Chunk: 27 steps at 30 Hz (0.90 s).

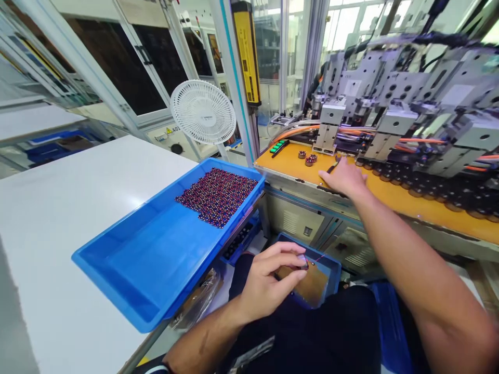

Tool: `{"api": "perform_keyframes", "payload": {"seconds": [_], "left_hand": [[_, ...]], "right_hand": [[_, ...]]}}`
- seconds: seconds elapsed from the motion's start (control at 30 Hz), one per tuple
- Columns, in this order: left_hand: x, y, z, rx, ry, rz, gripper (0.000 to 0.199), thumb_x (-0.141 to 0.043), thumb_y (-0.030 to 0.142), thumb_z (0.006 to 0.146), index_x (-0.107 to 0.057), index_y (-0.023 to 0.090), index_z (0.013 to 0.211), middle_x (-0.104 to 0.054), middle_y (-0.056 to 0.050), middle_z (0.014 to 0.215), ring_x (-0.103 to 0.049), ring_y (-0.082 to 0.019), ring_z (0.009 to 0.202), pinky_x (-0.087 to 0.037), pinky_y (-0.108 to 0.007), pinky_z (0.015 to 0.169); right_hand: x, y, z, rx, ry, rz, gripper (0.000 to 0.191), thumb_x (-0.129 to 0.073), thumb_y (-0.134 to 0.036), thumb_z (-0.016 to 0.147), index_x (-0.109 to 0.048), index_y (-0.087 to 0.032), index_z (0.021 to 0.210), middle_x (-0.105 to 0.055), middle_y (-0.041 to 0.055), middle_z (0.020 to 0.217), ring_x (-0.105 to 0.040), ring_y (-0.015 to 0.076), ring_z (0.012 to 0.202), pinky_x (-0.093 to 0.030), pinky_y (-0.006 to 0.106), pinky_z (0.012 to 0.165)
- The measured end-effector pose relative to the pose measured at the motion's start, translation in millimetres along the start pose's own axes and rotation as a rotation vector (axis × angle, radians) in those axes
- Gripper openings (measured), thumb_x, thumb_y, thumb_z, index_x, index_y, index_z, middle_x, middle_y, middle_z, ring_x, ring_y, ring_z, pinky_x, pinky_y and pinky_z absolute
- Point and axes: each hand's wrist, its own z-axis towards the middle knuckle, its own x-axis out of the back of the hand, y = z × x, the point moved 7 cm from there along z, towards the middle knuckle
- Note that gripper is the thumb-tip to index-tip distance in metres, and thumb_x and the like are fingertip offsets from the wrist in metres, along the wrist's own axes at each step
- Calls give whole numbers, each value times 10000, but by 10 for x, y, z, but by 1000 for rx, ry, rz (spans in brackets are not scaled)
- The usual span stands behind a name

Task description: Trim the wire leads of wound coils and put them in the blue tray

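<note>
My left hand is above my lap, its thumb and fingers closed on a small round part with a dark, shiny side. A thin reddish wire appears beside that part. My right hand reaches onto the orange bench top, close to the machine's front row. A dark slim tool shows between its thumb and fingers; its exact kind is unclear. Left of this hand sit a few small round wound cores with copper-coloured sides. Under my left hand is a blue bin with a brown bottom.
A large blue tray holds many small dark red-and-blue parts at its far end. It rests beside a white table. A white fan stands behind. Metal machine heads and a row of black holders line the bench.
</note>
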Motion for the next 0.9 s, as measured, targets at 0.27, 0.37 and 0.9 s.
{"api": "perform_keyframes", "payload": {"seconds": [0.27, 0.37, 0.9], "left_hand": [[64, -154, -42, 92, 56, -153, 98, -734, 135, 778, -735, 148, 875, -722, -120, 1004, -703, -173, 905, -589, -273, 751], [-20, -172, -23, 118, 37, -248, 107, -730, 122, 777, -736, 146, 882, -713, -121, 1015, -697, -153, 870, -596, -249, 717], [-195, -34, 5, 36, -56, -123, 109, -740, 115, 773, -733, 144, 878, -738, -122, 1010, -714, -165, 903, -589, -292, 813]], "right_hand": [[204, 476, -510, 405, -132, -102, 512, -625, -247, 814, -561, 6, 1255, -588, 244, 1172, -564, 393, 1108, -445, 477, 924], [256, 627, -904, 474, -54, -90, 567, -546, -167, 763, -496, -30, 1311, -529, 233, 1184, -489, 416, 1173, -402, 546, 1019], [-530, 646, -3290, 36, -802, 1330, 539, -575, -337, 984, -400, -274, 1490, -567, 137, 1316, -586, 264, 1199, -420, 432, 1107]]}}
